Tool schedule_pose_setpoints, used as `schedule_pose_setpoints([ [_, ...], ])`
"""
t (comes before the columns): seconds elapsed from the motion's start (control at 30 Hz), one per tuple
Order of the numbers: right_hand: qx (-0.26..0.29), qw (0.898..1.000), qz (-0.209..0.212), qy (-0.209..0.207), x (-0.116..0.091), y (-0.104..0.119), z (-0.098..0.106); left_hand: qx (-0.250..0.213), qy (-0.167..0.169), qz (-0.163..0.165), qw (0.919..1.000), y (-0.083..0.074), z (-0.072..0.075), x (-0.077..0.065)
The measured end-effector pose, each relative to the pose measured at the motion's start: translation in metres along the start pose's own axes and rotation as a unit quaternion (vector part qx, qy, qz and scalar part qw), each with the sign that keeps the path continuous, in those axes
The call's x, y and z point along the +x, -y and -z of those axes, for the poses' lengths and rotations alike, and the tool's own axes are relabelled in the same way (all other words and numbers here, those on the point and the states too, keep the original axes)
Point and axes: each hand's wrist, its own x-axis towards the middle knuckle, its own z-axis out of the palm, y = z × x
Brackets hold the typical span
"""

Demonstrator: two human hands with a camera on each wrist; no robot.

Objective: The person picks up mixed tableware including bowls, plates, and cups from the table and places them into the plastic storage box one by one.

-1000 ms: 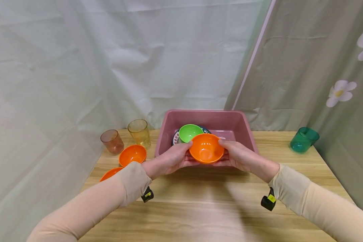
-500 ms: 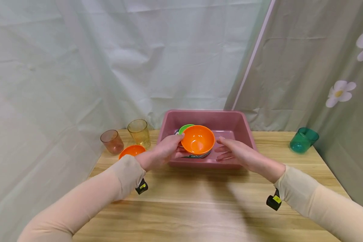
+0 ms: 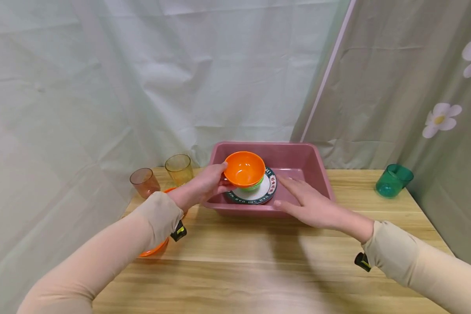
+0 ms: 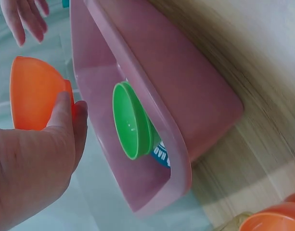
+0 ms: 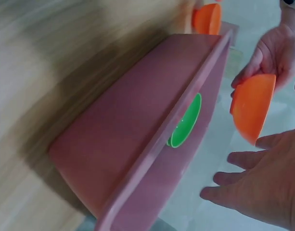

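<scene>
My left hand (image 3: 202,185) holds an orange bowl (image 3: 245,169) at its left side, thumb at the rim and fingers underneath. The bowl is upright over a pink plastic tub (image 3: 315,174). Beneath it, a green bowl (image 4: 128,122) sits in the tub on a white plate (image 3: 267,187) with a dark green lettered rim; in the head view the orange bowl covers most of the green one. My right hand (image 3: 314,205) holds nothing. Its fingers are extended over the tub's front right part, apart from the orange bowl.
Left of the tub stand a reddish cup (image 3: 144,183) and a yellow cup (image 3: 180,168). Another orange bowl (image 3: 155,250) is partly hidden by the left arm, and a further one shows behind that wrist. A teal cup (image 3: 394,179) is at the far right.
Both hands held the orange bowl at first; the right hand has let go and spread away. The left hand has carried the bowl left and farther back, over the green bowl.
</scene>
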Motion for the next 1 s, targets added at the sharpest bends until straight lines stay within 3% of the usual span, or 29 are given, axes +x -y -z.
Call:
schedule_pose_setpoints([
  [0.2, -0.148, 0.987, 0.06, 0.008, -0.007, 0.0, -0.003, 0.006, 0.0, 0.003, 1.0, -0.002, 0.006, 0.006],
  [0.37, -0.206, 0.974, 0.095, 0.02, -0.011, 0.003, -0.004, 0.017, -0.009, 0.008, 0.9998, -0.005, 0.011, 0.014],
  [0.53, -0.216, 0.97, 0.104, 0.029, -0.013, 0.006, -0.008, 0.058, -0.026, 0.007, 0.9979, -0.009, 0.013, 0.028],
  [0.8, -0.212, 0.972, 0.103, 0.029, -0.013, 0.004, -0.014, 0.149, -0.034, -0.019, 0.9881, -0.014, 0.009, 0.052],
  [1.0, -0.205, 0.972, 0.106, 0.032, -0.015, 0.004, -0.018, 0.21, -0.064, -0.013, 0.9755, -0.015, 0.007, 0.069],
])
